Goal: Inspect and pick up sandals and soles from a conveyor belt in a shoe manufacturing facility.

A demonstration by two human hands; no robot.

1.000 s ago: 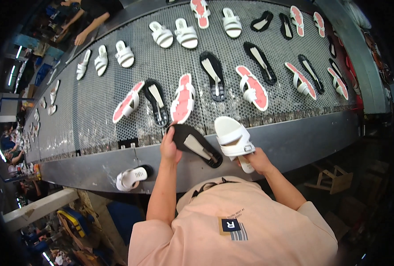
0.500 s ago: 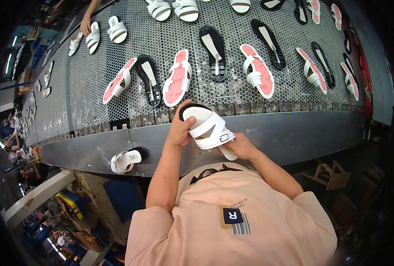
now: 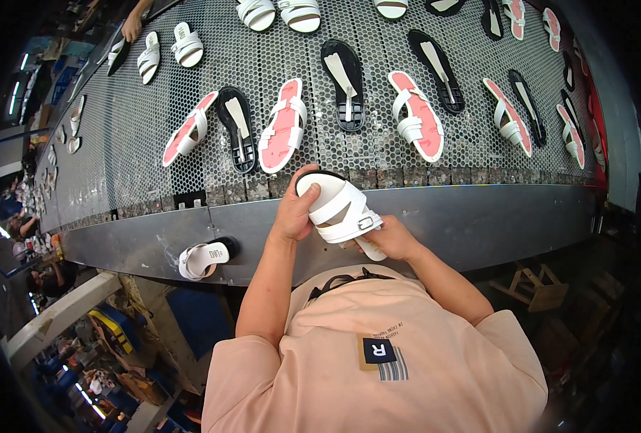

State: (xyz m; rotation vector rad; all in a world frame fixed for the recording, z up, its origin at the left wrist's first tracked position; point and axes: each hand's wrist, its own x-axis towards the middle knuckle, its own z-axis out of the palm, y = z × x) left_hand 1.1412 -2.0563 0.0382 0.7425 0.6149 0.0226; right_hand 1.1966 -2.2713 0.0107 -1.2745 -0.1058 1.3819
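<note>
- The left hand (image 3: 297,211) is closed on the rounded toe end of a white sandal (image 3: 337,206), its thumb pressed on the pale insole and its other fingers mostly hidden behind
- The right hand (image 3: 395,238) grips the same sandal near the heel end, beside the buckle (image 3: 364,224); part of its fingers cannot be seen behind the strap
- The sandal is held tilted between both hands, in front of the person's body and over the grey metal edge (image 3: 479,225) of the conveyor; the rim of a black sole (image 3: 325,173) shows along its toe, against it
- To the left, well apart from the hands, a finished-looking white slipper (image 3: 208,258) with a dark heel rests on the metal edge
- Beyond the hands, on the perforated belt (image 3: 136,137), a pink-bottomed sandal (image 3: 283,126) lies between two black outsoles, one at its left (image 3: 236,130) and one at its right (image 3: 344,83)
- More pink-bottomed sandals and black outsoles lie farther right, while white slippers (image 3: 188,45) stand toward the far side
- At the upper left, a co-worker's hand (image 3: 131,29) is at a dark-soled slipper (image 3: 118,54)
</note>
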